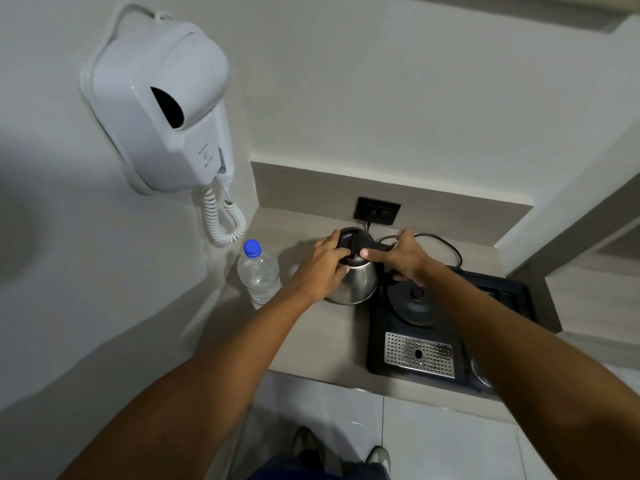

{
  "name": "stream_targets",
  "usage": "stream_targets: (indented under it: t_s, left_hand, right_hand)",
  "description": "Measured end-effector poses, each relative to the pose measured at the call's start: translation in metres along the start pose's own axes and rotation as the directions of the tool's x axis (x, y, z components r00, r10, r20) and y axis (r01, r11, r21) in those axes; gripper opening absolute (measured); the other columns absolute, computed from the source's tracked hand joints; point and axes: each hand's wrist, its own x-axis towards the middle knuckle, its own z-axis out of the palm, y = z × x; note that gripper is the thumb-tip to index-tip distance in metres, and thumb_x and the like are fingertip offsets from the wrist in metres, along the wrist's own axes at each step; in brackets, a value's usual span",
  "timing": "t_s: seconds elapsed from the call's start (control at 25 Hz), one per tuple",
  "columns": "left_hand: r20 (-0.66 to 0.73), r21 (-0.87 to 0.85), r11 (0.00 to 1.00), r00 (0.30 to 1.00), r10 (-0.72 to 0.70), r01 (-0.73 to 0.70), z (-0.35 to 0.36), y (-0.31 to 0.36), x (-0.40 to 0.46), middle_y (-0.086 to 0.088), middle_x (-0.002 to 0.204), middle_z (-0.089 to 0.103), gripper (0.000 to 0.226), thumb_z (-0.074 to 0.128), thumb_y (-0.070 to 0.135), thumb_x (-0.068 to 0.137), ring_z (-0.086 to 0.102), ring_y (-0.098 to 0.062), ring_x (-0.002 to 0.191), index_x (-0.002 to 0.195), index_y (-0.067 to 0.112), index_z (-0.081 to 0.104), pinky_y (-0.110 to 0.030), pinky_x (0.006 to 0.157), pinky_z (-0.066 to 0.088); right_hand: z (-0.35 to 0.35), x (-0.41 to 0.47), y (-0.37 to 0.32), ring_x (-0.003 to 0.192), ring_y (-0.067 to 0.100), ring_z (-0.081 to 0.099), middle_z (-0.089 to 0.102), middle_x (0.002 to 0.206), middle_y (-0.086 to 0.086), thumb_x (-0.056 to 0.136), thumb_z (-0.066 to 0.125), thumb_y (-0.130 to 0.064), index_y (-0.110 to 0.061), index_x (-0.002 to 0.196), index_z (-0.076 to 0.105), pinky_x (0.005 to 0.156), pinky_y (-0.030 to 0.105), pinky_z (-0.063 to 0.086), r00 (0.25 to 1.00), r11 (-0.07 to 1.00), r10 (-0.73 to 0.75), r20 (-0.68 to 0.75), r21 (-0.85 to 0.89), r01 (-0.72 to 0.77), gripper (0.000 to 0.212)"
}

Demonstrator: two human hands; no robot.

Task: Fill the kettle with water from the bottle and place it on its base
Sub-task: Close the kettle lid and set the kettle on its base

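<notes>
A steel kettle (pixel 360 282) with a black lid stands on the grey counter (pixel 329 337), left of its round black base (pixel 414 303). My left hand (pixel 320 263) rests on the lid's near left side, fingers on the lid. My right hand (pixel 398 254) grips the kettle's black handle, thumb pressing near the lid. A clear water bottle (pixel 259 271) with a blue cap, capped and upright, stands just left of the kettle, untouched.
The base sits on a black tray (pixel 377 355) with a perforated metal drip grid (pixel 419 353). A black wall socket (pixel 376 210) with a cord is behind the kettle. A white wall-mounted hair dryer (pixel 162 105) with coiled cord hangs at left. The counter's front edge drops to a tiled floor.
</notes>
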Motion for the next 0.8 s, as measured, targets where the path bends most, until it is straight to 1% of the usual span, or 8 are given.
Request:
stream_targets:
  t_s: [0.12,0.2,0.24,0.32,0.4,0.6,0.72,0.8]
  left_hand:
    - [-0.069,0.053,0.991,0.989,0.129,-0.126,0.006,0.027,0.015,-0.014,0.155,0.035,0.033,0.068,0.022,0.088,0.038,-0.035,0.134,0.121,0.017,0.066,-0.047,0.109,0.034]
    - [-0.076,0.090,0.982,0.982,0.176,-0.168,0.011,0.047,0.024,-0.010,0.154,0.038,0.034,0.067,0.031,0.089,0.038,-0.032,0.135,0.122,0.021,0.066,-0.049,0.109,0.031]
    - [-0.072,0.104,0.977,0.978,0.193,-0.186,0.014,0.056,0.029,-0.008,0.153,0.040,0.033,0.066,0.034,0.089,0.037,-0.030,0.136,0.121,0.024,0.066,-0.050,0.109,0.029]
    - [-0.035,0.116,0.969,0.974,0.226,-0.220,0.024,0.073,0.037,-0.005,0.152,0.042,0.030,0.065,0.036,0.090,0.035,-0.027,0.138,0.118,0.028,0.068,-0.048,0.111,0.026]
    - [0.012,0.119,0.965,0.972,0.233,-0.233,0.036,0.086,0.044,-0.002,0.151,0.044,0.027,0.064,0.037,0.090,0.033,-0.025,0.140,0.116,0.030,0.070,-0.046,0.111,0.022]
    - [0.051,0.089,0.974,0.977,0.206,-0.210,0.059,0.102,0.051,0.003,0.144,0.050,0.021,0.064,0.042,0.089,0.037,-0.022,0.136,0.108,0.036,0.070,-0.041,0.109,0.022]
    - [0.040,0.083,0.977,0.980,0.193,-0.196,0.069,0.112,0.053,0.004,0.146,0.048,0.026,0.065,0.045,0.087,0.037,-0.022,0.136,0.111,0.035,0.068,-0.043,0.110,0.023]
    - [0.039,0.072,0.984,0.987,0.158,-0.161,0.070,0.118,0.055,0.004,0.147,0.047,0.029,0.066,0.045,0.087,0.037,-0.022,0.137,0.113,0.034,0.067,-0.044,0.112,0.024]
  right_hand:
    - [-0.044,-0.014,0.004,0.091,0.022,0.063,0.055,0.107,0.003,0.036,0.085,-0.072,-0.021,0.118,0.034,0.056,0.038,0.057,0.999,1.000,0.014,-0.048,0.020,-0.013,0.110]
    - [-0.070,-0.022,0.012,0.089,0.020,0.065,0.059,0.101,0.002,0.027,0.084,-0.076,-0.017,0.104,0.042,0.053,0.037,0.058,0.997,1.000,0.014,-0.073,0.003,-0.014,0.106]
    - [-0.081,-0.026,0.018,0.089,0.019,0.066,0.060,0.100,0.002,0.025,0.084,-0.076,-0.016,0.103,0.043,0.053,0.038,0.060,0.997,1.000,0.019,-0.080,-0.002,-0.019,0.106]
    - [-0.100,-0.034,0.035,0.090,0.019,0.065,0.059,0.102,0.002,0.032,0.085,-0.072,-0.011,0.120,0.038,0.058,0.042,0.062,0.994,0.999,0.045,-0.100,-0.003,-0.046,0.117]
    - [-0.112,-0.037,0.053,0.092,0.019,0.064,0.057,0.106,0.002,0.041,0.086,-0.068,-0.013,0.135,0.031,0.061,0.044,0.062,0.990,0.996,0.088,-0.109,0.006,-0.088,0.122]
    - [-0.133,-0.035,0.082,0.107,0.029,0.057,0.044,0.123,0.005,0.036,0.086,-0.071,-0.017,0.139,0.029,0.063,0.048,0.062,0.987,0.991,0.137,-0.083,0.006,-0.137,0.129]
    - [-0.142,-0.031,0.093,0.112,0.031,0.056,0.041,0.130,0.006,0.036,0.085,-0.072,-0.017,0.141,0.026,0.058,0.043,0.062,0.990,0.992,0.119,-0.078,0.041,-0.116,0.133]
    - [-0.145,-0.027,0.094,0.112,0.030,0.055,0.039,0.129,0.004,0.040,0.084,-0.072,-0.018,0.140,0.025,0.054,0.038,0.060,0.991,0.994,0.107,-0.080,0.043,-0.104,0.128]
